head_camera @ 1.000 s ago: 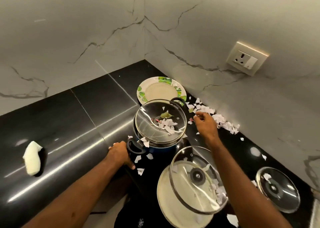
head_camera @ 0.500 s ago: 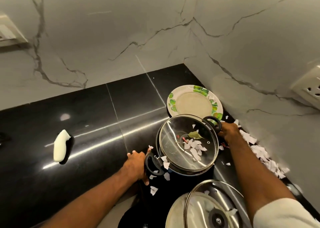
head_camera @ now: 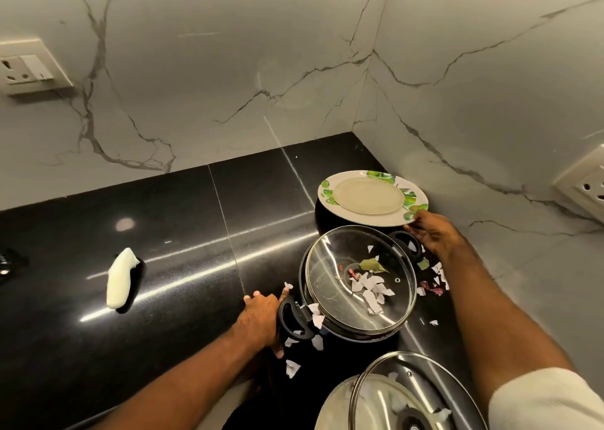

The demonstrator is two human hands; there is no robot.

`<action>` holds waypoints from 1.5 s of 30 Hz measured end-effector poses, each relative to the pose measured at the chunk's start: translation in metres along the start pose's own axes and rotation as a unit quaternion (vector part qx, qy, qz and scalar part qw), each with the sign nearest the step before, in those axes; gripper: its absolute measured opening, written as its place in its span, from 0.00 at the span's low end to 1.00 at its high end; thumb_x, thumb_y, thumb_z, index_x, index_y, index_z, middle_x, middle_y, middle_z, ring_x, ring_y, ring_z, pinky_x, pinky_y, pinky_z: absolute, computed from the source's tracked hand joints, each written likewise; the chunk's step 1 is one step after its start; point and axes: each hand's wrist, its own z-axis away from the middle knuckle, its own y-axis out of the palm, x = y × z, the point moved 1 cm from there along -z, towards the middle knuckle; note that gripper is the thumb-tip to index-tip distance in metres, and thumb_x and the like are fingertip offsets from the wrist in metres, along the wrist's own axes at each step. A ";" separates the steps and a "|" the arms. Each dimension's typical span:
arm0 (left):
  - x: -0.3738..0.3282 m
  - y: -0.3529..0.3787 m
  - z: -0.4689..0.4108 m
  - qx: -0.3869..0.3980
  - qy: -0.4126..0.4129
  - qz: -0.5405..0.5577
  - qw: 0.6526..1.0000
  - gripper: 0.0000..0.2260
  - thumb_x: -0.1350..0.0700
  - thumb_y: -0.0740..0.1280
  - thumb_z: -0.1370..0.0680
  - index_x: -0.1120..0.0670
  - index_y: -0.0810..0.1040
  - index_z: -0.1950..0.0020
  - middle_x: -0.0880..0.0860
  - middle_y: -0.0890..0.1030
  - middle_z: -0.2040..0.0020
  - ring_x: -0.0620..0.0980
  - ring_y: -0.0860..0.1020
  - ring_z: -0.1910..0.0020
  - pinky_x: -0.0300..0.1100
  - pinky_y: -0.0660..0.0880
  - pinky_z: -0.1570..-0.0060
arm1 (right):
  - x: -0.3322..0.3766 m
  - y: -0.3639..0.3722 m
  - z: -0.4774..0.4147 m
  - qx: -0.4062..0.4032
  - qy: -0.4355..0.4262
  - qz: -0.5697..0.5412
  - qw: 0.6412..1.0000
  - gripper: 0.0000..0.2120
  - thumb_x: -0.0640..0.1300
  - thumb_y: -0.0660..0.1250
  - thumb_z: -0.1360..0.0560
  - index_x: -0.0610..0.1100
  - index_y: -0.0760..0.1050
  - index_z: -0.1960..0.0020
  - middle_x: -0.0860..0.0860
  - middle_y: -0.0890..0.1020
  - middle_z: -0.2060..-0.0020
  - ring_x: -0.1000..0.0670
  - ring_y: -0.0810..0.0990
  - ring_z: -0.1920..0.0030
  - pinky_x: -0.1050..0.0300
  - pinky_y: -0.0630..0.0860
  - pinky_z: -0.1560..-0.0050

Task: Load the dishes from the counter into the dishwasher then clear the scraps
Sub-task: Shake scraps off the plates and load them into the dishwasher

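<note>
Head view, loading dishes: right hand (head_camera: 434,233) pinches the plate (head_camera: 366,197) behind the pot (head_camera: 356,334); left hand (head_camera: 260,315) meets the pot's handle (head_camera: 294,318), grip unclear. Next, lift plate clear.

No writing, brand, number or sign can be read anywhere. Only a green leaf pattern is printed on the plate (head_camera: 366,220) rim.
</note>
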 end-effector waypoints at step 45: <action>-0.024 -0.083 0.001 -0.147 0.001 0.659 0.738 0.16 0.49 0.67 0.18 0.62 0.81 0.41 0.58 0.85 0.50 0.48 0.80 0.63 0.37 0.77 0.68 | -0.234 -0.160 0.420 -0.091 -0.078 -0.218 0.969 0.08 0.31 0.65 0.21 0.42 0.70 0.54 0.43 0.80 0.66 0.52 0.78 0.75 0.61 0.77 0.75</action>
